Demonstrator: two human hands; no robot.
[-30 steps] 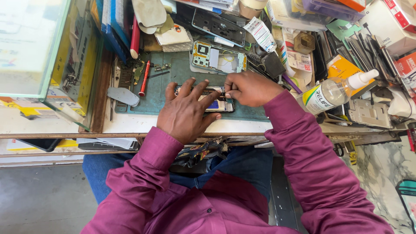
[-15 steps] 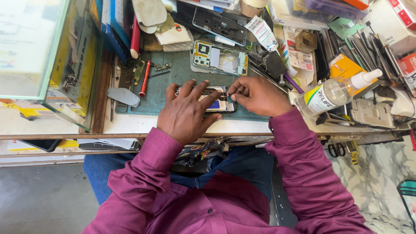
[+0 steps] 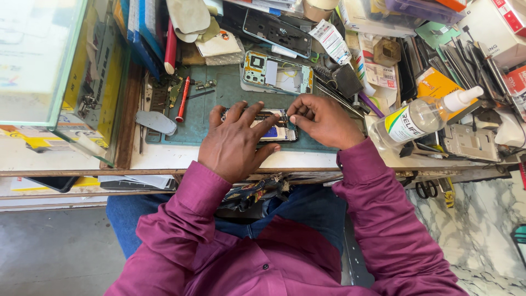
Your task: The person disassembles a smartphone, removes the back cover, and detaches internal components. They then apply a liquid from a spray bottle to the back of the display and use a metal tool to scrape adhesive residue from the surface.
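Note:
An opened smartphone (image 3: 276, 131) with bare internals lies on a green work mat (image 3: 219, 101) near the bench's front edge. My left hand (image 3: 235, 143) rests flat over the phone's left half, fingers spread, pressing it down. My right hand (image 3: 323, 120) sits at the phone's right end, thumb and fingertips pinched together on a very small part or tool tip that I cannot make out. Both arms wear magenta sleeves.
A second opened phone (image 3: 276, 74) lies at the mat's back edge. A red screwdriver (image 3: 182, 98) and a grey pry pick (image 3: 156, 121) lie left. A clear squeeze bottle (image 3: 422, 118) lies right, amid tools, boxes and parts. A glass case (image 3: 55, 71) stands left.
My right hand has shifted slightly and its pinch stays at the phone's right end. My left hand stays on the phone. The view has drifted a little.

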